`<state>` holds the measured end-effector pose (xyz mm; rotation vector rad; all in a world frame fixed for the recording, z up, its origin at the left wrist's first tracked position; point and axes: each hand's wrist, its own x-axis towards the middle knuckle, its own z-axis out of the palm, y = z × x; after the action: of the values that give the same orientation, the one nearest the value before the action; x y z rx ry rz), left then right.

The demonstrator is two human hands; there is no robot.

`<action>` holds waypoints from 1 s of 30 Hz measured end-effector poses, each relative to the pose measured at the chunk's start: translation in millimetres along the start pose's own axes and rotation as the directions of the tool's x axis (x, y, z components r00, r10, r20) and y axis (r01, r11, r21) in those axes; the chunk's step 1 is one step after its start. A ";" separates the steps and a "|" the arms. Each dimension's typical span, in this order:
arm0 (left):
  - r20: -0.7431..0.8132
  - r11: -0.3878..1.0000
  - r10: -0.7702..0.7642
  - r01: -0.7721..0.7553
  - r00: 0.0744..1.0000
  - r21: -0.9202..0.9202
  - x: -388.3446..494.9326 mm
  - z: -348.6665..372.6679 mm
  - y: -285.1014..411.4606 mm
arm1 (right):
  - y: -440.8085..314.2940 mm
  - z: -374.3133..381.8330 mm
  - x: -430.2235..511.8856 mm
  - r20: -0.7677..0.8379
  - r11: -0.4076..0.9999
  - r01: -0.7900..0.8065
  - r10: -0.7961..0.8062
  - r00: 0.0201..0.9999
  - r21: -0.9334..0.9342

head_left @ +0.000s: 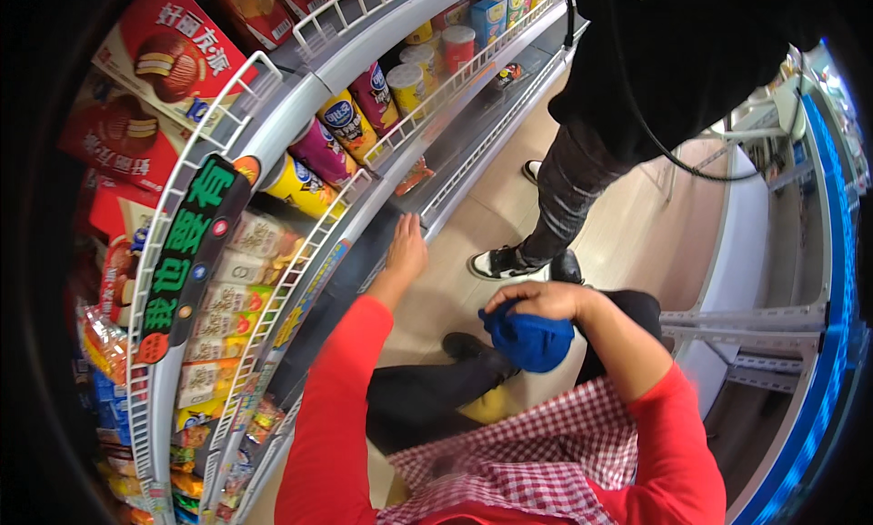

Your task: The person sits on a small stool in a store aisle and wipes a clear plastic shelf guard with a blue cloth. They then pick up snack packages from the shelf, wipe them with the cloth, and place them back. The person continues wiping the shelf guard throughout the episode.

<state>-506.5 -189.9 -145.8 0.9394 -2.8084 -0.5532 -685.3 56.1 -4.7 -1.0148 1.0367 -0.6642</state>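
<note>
My left hand (pixel 407 247) reaches out flat over the front of the bottom grey metal shelf (pixel 389 219), beside the end of its white wire guard (pixel 470 167). It holds nothing; whether the fingertips touch the shelf edge I cannot tell. A bunched blue cloth (pixel 533 337) hangs from my right hand (pixel 549 300), its fingers curled over the top. The cloth is above my bent knees and the floor. Near my left fingertips, farther back on the same shelf, lies a small orange-red snack packet (pixel 415 177).
A person in dark trousers (pixel 573 191) and black-and-white sneakers stands close ahead. Snack canisters (pixel 348 123) fill the shelf above, with red pie boxes (pixel 181 51) higher up at left. Another shelving unit with a blue edge (pixel 833 204) stands at right. A black cord (pixel 682 167) hangs near the person.
</note>
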 end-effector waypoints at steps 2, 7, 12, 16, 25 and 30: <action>-0.031 0.997 -0.037 0.039 0.999 0.060 57.8 30.7 -15.2 | -1.8 -1.5 -13.0 -0.037 0.999 -0.036 0.038 0.999 0.033; -0.069 0.959 -0.170 0.181 0.983 0.220 126.4 73.5 -50.8 | -1.3 -3.8 -26.2 -0.108 1.000 0.014 -0.013 0.994 0.007; 0.297 0.866 -0.497 0.442 0.815 0.234 163.9 62.9 -46.0 | 1.3 -6.2 -40.1 -0.188 0.997 -0.012 0.026 0.982 0.075; 0.242 0.858 -0.510 0.470 0.825 0.206 167.9 65.5 -43.2 | 3.0 -7.7 -44.0 -0.210 0.996 -0.020 0.038 0.977 0.087; 0.055 0.942 -0.307 0.295 0.950 0.161 146.1 39.0 -26.3 | 1.8 0.4 -40.0 -0.183 0.998 0.049 -0.039 0.982 0.046; 0.123 0.959 -0.268 0.254 0.955 0.123 145.5 18.4 8.9 | 3.7 4.6 -33.4 -0.186 0.998 0.051 -0.046 0.982 0.025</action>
<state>-631.9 -265.4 -158.6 1.3586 -2.8778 -0.5225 -694.1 87.2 5.2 -0.9678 1.1634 -0.8238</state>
